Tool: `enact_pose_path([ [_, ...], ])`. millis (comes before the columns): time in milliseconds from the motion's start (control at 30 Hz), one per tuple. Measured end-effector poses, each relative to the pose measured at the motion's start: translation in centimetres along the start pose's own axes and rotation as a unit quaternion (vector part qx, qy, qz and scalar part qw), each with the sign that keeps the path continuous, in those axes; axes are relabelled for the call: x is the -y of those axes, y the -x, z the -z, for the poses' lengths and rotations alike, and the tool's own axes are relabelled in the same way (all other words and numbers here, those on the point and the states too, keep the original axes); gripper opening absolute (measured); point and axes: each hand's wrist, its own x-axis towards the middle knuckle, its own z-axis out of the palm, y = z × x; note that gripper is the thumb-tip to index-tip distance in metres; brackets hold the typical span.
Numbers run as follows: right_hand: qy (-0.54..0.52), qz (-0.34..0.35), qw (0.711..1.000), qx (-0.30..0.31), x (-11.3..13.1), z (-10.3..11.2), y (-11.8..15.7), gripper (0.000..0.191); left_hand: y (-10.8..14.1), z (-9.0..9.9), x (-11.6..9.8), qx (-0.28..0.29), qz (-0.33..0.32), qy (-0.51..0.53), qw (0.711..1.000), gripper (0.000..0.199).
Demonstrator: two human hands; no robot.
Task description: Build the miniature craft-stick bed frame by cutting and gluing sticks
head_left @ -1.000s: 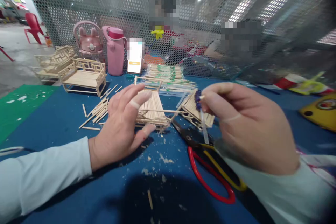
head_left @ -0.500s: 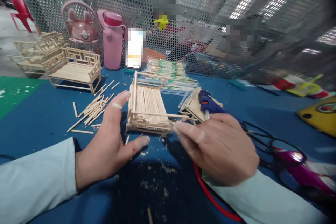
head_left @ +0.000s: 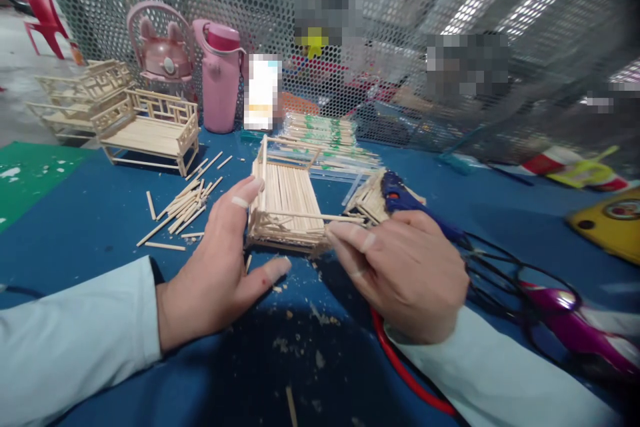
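Note:
A small frame of pale wooden sticks (head_left: 293,197) rests on the blue table in the middle, with a slatted base and low rails. My left hand (head_left: 215,267) is at its left side, thumb and fingers spread apart, the fingertips close to or touching the left rail. At its front right corner, my right hand (head_left: 400,267) has thumb and forefinger pinched together beside the end of the front rail. What lies between those fingertips is too small to tell. A dark blue glue gun (head_left: 400,197) lies just behind my right hand, over another stick piece (head_left: 367,197).
Loose sticks (head_left: 187,207) lie left of the frame. Finished miniature benches (head_left: 147,130), a pink bottle (head_left: 221,87) and a lit phone (head_left: 262,92) stand behind. Bagged sticks (head_left: 325,137) lie at the back. Cables and a purple tool (head_left: 575,320) are at the right.
My right hand has shifted slightly left and its fingertips are nearer the frame's corner. The whole view has moved a little, and my left hand keeps its spread pose by the frame.

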Motion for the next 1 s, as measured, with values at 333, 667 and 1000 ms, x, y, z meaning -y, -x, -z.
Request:
enact_pose_path([
  [333, -0.041, -0.035, 0.998, -0.008, 0.3, 0.1, 0.3, 0.009, -0.1, 0.1, 0.0, 0.003, -0.002, 0.000, 1.000, 0.082],
  [667, -0.119, -0.091, 0.988, -0.044, 0.2, 0.1, 1.1, 0.015, 0.0, 0.1, 0.1, 0.006, -0.004, 0.011, 1.000, 0.082],
  [1000, -0.413, -0.358, 0.830, 0.112, 0.4, -0.2, 0.0, 0.023, 0.0, 0.2, 0.0, 0.015, -0.001, 0.000, 1.000, 0.081],
])
